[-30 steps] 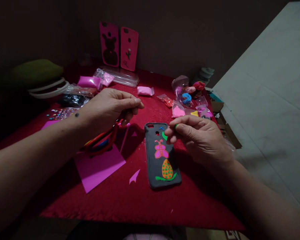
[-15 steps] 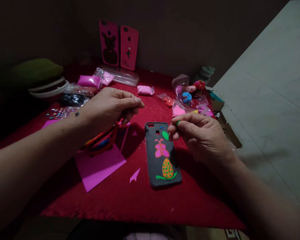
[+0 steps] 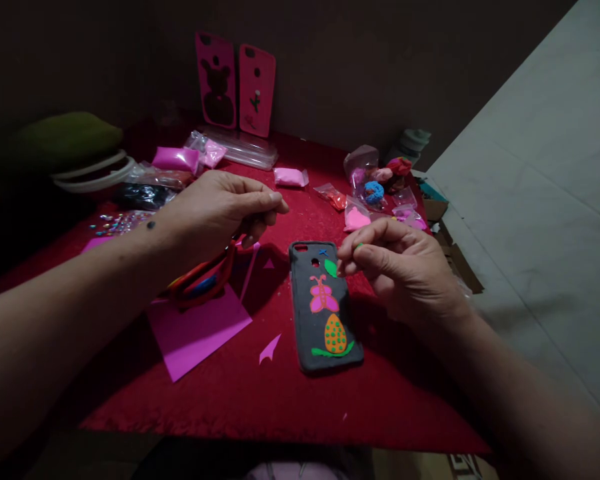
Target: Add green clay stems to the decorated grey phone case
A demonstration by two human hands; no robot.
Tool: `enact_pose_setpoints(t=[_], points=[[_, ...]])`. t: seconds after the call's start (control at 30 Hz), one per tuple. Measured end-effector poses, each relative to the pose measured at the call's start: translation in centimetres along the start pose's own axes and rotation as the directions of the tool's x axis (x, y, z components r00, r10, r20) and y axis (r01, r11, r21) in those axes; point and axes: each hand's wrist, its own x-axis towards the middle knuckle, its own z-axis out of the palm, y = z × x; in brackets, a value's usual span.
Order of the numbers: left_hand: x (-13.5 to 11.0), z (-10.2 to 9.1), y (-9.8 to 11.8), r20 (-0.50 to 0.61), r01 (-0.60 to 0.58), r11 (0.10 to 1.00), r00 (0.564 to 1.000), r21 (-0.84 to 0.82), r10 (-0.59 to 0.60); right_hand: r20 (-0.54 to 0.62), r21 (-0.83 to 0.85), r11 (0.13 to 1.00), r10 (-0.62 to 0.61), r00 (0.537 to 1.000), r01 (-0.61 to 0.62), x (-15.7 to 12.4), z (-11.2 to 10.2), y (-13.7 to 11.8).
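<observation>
A dark grey phone case [image 3: 305,333] lies on the red cloth, decorated with a pink butterfly [image 3: 324,298], an orange egg shape with green dots [image 3: 335,335], a green leaf and a small blue cross. Above its right edge, my right hand [image 3: 405,263] pinches a small bit of green clay [image 3: 359,245] between thumb and fingertips. My left hand [image 3: 235,207] is held up to the left of the case, thumb pressed to the forefinger; whatever they grip is too small to make out. Beneath it is a red, yellow and blue object [image 3: 203,283], partly hidden by the wrist.
Pink sheet [image 3: 200,340] and a pink scrap [image 3: 270,349] lie left of the case. Two pink phone cases [image 3: 257,90] stand at the back. Clay packets [image 3: 290,177] and a blue clay lump [image 3: 373,193] are farther back. Colourful beads [image 3: 117,223] sit at left.
My right thumb and fingers have closed further over the green clay, so less of it shows. The left hand keeps its pinch in nearly the same place.
</observation>
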Motion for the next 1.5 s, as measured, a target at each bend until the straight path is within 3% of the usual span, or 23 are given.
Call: enact_pose_setpoints(t=[0.37,0.8,1.2,1.5], points=[[0.22,-0.19,-0.14,-0.004,0.001,1.000,1.000,-0.002,-0.001,0.028,0.036,0.997,0.060,0.998,-0.061,-0.01,-0.49,0.36],[0.29,-0.13,-0.19,-0.021,-0.012,1.000,1.000,0.006,0.012,0.014,0.008,1.000,0.020,1.000,-0.020,0.05,-0.03,0.01],[0.43,-0.11,-0.72,0.016,-0.104,0.994,0.994,-0.035,0.105,-0.017,0.133,0.986,0.099,0.995,-0.096,0.73,-0.51,0.25],[0.66,-0.29,-0.96,0.019,-0.119,0.991,0.993,-0.056,0.120,-0.015,0.104,0.994,0.028,0.999,-0.027,0.71,-0.64,0.42]])
